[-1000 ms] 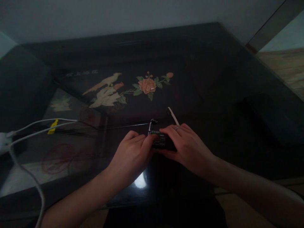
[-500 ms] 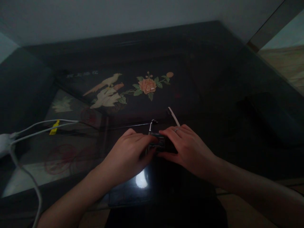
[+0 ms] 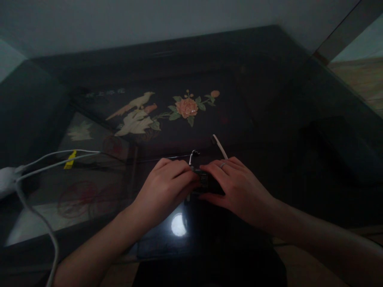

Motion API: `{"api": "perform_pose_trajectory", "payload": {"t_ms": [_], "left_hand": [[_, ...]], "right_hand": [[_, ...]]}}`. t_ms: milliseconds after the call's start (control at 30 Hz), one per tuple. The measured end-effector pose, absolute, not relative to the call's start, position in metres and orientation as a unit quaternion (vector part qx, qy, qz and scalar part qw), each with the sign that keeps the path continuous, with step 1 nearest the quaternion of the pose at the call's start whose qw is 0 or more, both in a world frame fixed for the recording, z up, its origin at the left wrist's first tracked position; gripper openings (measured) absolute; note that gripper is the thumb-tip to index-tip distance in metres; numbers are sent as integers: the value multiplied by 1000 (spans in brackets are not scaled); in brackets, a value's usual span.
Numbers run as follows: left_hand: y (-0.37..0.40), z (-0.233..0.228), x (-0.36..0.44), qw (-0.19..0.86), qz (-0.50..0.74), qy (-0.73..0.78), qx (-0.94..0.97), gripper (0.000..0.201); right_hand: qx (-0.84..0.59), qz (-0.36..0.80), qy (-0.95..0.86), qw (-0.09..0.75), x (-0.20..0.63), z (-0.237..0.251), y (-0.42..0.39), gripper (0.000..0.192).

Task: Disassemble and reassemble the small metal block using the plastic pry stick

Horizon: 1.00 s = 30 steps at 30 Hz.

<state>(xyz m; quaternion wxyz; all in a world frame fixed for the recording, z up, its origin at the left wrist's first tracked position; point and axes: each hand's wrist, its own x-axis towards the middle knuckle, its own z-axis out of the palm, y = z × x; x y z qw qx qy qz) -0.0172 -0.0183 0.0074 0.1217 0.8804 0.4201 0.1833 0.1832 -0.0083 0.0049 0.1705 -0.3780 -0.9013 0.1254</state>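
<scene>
Between both hands is a small dark boxy object (image 3: pixel 204 181), low over the front of the glass tabletop; its kind is hard to make out in the dim light. My left hand (image 3: pixel 170 181) holds its left side with bent fingers, which hide much of it. My right hand (image 3: pixel 231 181), with a ring on one finger, grips its right side between thumb and fingers. Just beyond my right fingers lies a slim white stick with a dark, brush-like end (image 3: pixel 220 146). A thin white piece with a dark curled tip (image 3: pixel 191 157) shows beyond the left fingertips.
The dark glass table (image 3: pixel 269 99) covers a bird-and-flower picture (image 3: pixel 187 107). At left are a white plug or adapter (image 3: pixel 7 179), white cables (image 3: pixel 54 235) and a yellow tag (image 3: pixel 70 160). A dark flat item (image 3: pixel 344 147) lies at right. A wall (image 3: pixel 149 24) stands behind.
My left fingers and thumb have shifted slightly on the dark object, covering more of its left part. My right hand stays almost where it was.
</scene>
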Motion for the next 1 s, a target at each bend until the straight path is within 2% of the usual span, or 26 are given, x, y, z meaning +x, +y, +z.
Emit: {"api": "perform_pose_trajectory", "payload": {"t_ms": [167, 300, 500, 767, 1000], "left_hand": [[-18, 7, -19, 99, 216, 411, 880, 15], [-19, 13, -18, 69, 264, 415, 868, 9], [-21, 21, -16, 65, 296, 420, 855, 8], [-20, 21, -16, 115, 315, 420, 843, 7], [-20, 18, -17, 224, 379, 396, 806, 2]], "right_hand": [[-388, 120, -899, 162, 184, 5, -9, 38], [-414, 113, -887, 170, 189, 6, -4, 40], [-476, 90, -866, 119, 201, 6, 8, 42], [-478, 75, -873, 64, 199, 6, 7, 40], [-481, 74, -872, 56, 200, 3, 6, 44]]}}
